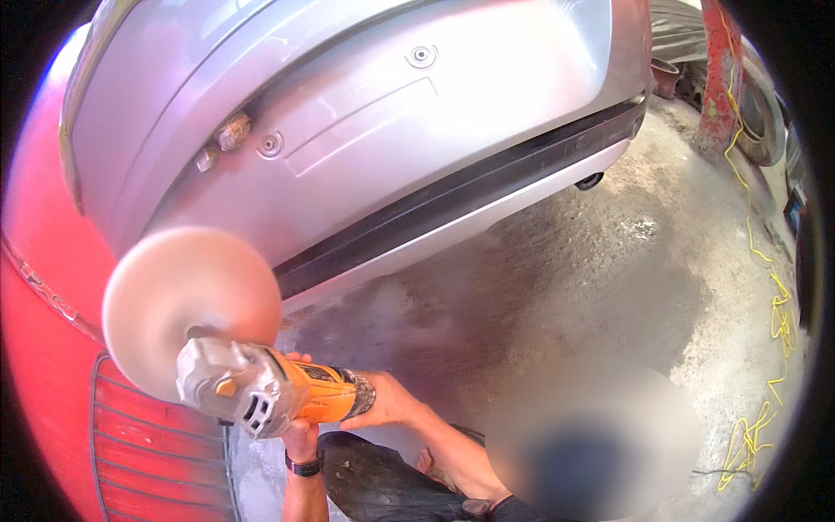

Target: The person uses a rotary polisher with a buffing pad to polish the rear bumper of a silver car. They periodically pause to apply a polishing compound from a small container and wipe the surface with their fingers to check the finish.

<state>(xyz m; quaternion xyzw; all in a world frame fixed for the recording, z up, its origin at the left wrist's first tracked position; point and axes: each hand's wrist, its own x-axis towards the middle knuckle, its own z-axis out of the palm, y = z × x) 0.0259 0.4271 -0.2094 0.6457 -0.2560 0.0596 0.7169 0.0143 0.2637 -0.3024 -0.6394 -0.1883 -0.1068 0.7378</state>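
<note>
An orange and grey power polisher is in both my hands, low on the left side of the view. Its broad, pale round pad faces the lower left end of a silver car bumper; whether they touch I cannot tell. The pad's surface looks smeared. My left hand, with a dark band at the wrist, grips the tool just behind its metal head, the fingers partly hidden by the body. Around the rear of the body, my right hand is closed.
A red surface and a dark metal grille stand at left. Black trim runs along the bumper's lower edge. A yellow cord trails over the concrete floor, past a red post and a tyre. The lower right is blurred.
</note>
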